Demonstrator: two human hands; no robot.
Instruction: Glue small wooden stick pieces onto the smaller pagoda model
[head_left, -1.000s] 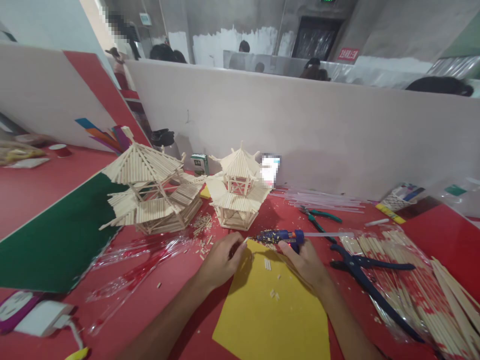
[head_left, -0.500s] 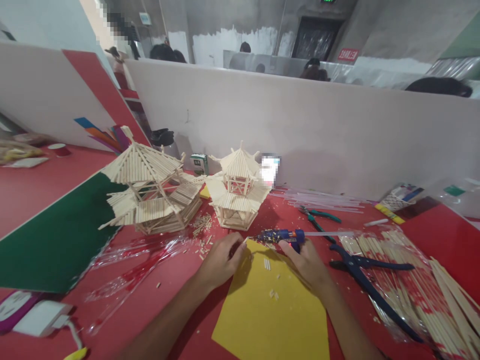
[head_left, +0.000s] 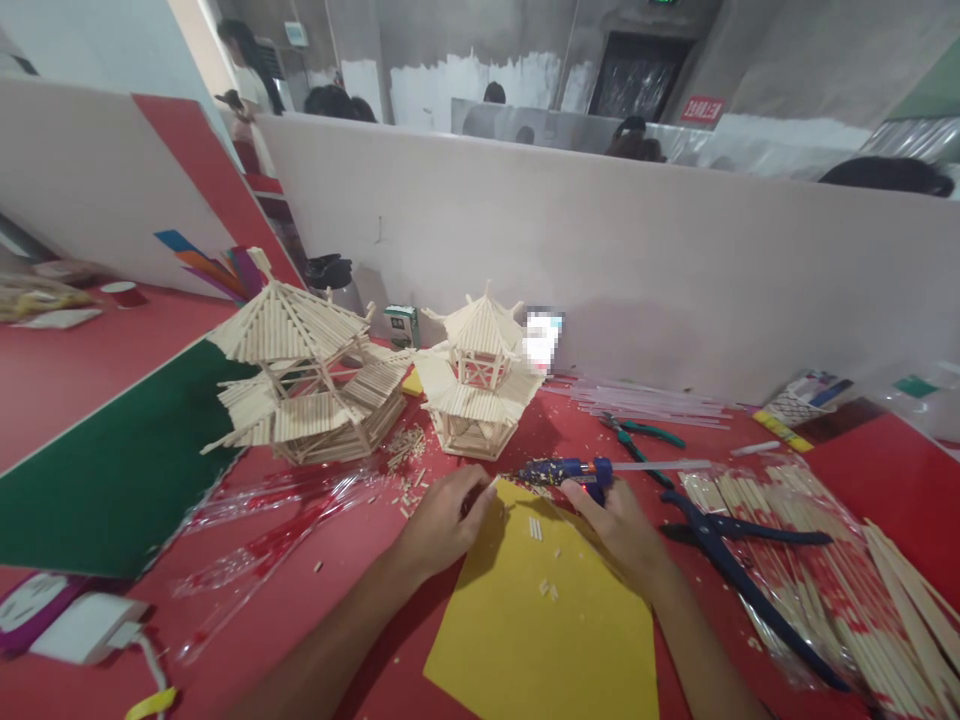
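Note:
My right hand (head_left: 619,527) is wrapped round the grip of a blue glue gun (head_left: 574,470) that lies level, its nozzle pointing left. My left hand (head_left: 444,520) is pinched shut on a small wooden stick piece held at the nozzle tip, over the far corner of a yellow sheet (head_left: 544,620). A few short stick pieces (head_left: 535,528) lie on the sheet between my hands. Two stick-built pagoda models stand behind: a large one (head_left: 304,375) to the left and a smaller one (head_left: 476,375) in the middle.
Large dark blue cutters (head_left: 739,570) and a plastic bag of long sticks (head_left: 832,570) lie at the right. Green-handled pliers (head_left: 641,435) and clear glue sticks (head_left: 652,400) lie by the white partition. A green mat (head_left: 112,480), crumpled clear wrap (head_left: 277,520) and a white charger (head_left: 82,630) are at the left.
The view has shifted slightly; both hands hold almost the same pose at the glue gun's nozzle.

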